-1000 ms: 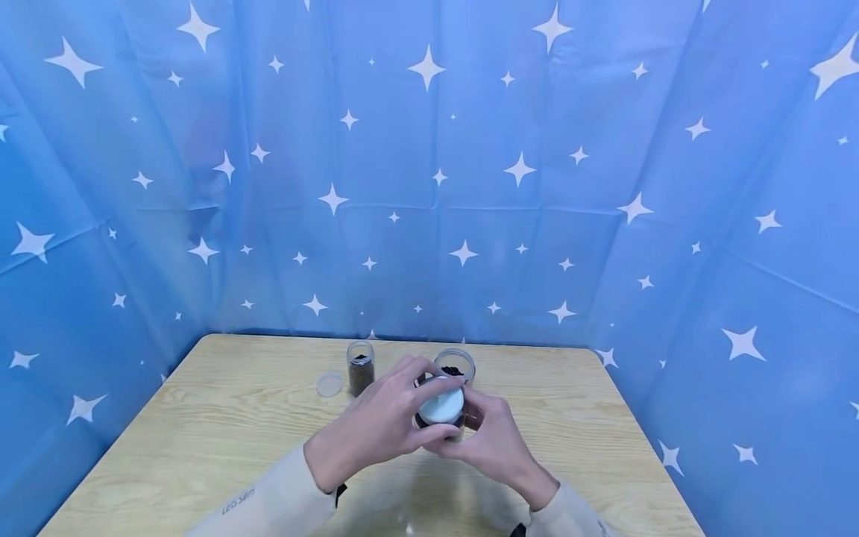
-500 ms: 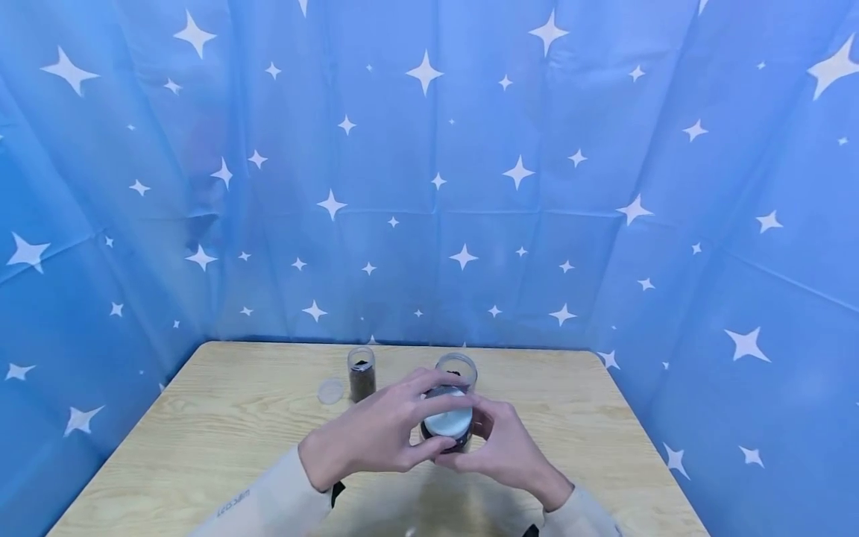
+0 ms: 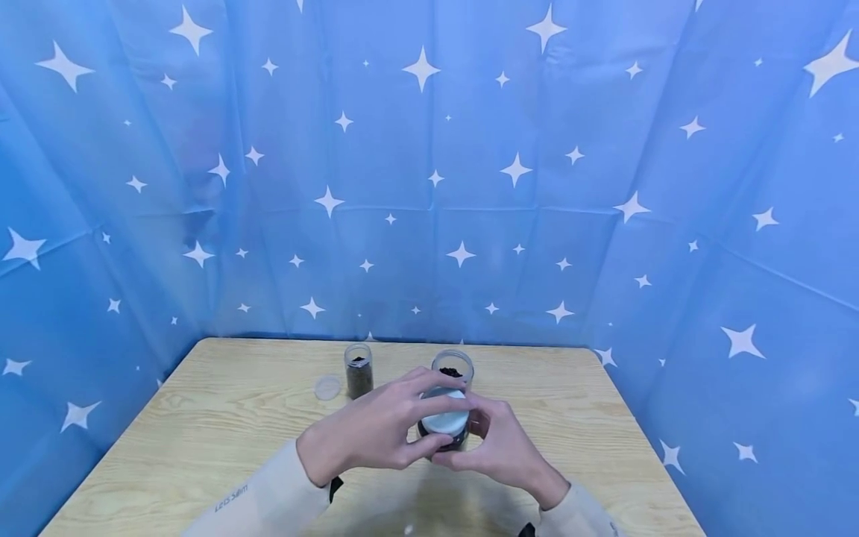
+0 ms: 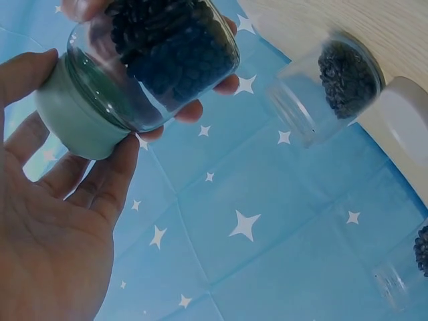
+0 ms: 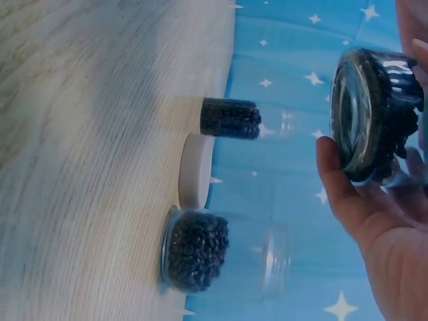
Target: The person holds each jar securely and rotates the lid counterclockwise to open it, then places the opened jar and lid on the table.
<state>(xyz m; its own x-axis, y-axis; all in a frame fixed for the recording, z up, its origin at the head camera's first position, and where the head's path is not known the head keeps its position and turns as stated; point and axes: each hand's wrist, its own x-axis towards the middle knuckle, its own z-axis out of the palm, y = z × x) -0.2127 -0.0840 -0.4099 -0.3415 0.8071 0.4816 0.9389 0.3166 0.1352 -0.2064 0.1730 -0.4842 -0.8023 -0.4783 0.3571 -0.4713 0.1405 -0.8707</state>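
Between my two hands, a glass jar (image 4: 184, 60) of dark beans is held up above the table. Its pale mint lid (image 3: 446, 422) sits on the mouth and faces my head. My left hand (image 3: 379, 425) grips the lid by its rim, with thumb on the near side and fingers across the top and far side. Around the glass body curls my right hand (image 3: 499, 447); its thumb lies near the front and the fingers reach behind. In the right wrist view the jar's base (image 5: 351, 114) points toward the table side, with beans heaped inside it.
Behind the hands stands a wide lidless jar (image 5: 197, 253), partly filled with dark beans. A narrower open jar (image 3: 359, 377) of dark contents is left of it. A white lid (image 5: 195, 170) lies between them; a flat translucent disc (image 3: 327, 387) lies farther left.
The jar and both hands have moved slightly right and toward me. My left fingers have shifted across the lid. The jars behind stay put.
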